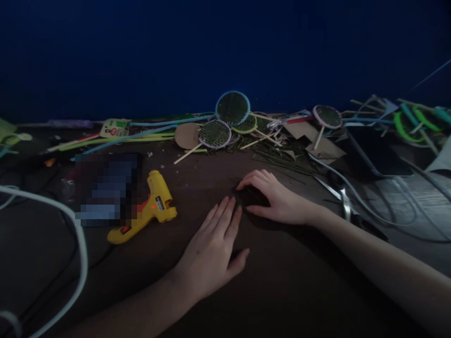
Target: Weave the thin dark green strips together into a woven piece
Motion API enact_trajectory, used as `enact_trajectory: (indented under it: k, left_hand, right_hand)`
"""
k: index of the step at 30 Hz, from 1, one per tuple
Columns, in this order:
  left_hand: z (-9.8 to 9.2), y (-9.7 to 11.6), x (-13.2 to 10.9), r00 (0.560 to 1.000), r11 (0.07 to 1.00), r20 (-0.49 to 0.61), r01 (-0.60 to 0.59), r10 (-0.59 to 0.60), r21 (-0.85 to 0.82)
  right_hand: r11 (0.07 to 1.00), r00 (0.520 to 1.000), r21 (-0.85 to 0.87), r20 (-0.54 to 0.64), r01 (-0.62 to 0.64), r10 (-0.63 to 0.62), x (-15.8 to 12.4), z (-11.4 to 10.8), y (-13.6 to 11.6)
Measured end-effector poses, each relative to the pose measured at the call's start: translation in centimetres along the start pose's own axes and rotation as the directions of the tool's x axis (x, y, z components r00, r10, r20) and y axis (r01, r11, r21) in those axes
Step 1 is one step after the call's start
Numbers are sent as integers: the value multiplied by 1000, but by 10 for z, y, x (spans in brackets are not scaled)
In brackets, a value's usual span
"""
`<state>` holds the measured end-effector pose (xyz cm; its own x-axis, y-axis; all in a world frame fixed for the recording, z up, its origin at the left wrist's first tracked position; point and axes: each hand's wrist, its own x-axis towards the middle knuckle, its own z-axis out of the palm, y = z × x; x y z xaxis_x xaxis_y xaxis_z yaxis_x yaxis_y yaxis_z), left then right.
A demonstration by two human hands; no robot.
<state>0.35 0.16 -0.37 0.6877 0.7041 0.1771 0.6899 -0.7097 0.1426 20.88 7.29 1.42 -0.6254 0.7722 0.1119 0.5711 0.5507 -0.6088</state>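
My left hand (216, 241) lies flat on the dark table, palm down, its fingers stretched out and the thumb apart. Its fingertips meet the edge of a dark, flat piece (255, 195) whose kind is hard to make out in the dim light. Around that piece curls my right hand (276, 197), with bent fingers on its far side and the thumb on the near side. To the left of my left hand rests a yellow glue gun (158, 199) with a small red light on.
Scissors (343, 197) lie right of my right arm, beside a phone (377, 150) and white cable. Along the back are several small round fans (232, 108) on sticks, cardboard (313, 136), and green strips. A blurred-out screen (109, 188) sits left; a white cable (82, 249) curves at the front left.
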Motion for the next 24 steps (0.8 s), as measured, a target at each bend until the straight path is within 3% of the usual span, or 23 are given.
enact_trajectory:
  k: [6,12,17,24]
  left_hand:
    - [-2,1,1,1000,1000,-1,8,-8,-26]
    - [-3,1,2,1000,1000,-5,9,-9,-22]
    - [-4,1,1,999,998,5,34,-34,-51]
    - [-3,1,1,999,997,35,35,-32,-66]
  right_hand:
    - [969,955,236,-265,-73,136,2,5,5]
    - [868,894,457,-282,-193,347,2,14,7]
    - [890,854,388,-352,-239,383,3,14,6]
    - [961,891,135,-361,-243,276,2,16,-6]
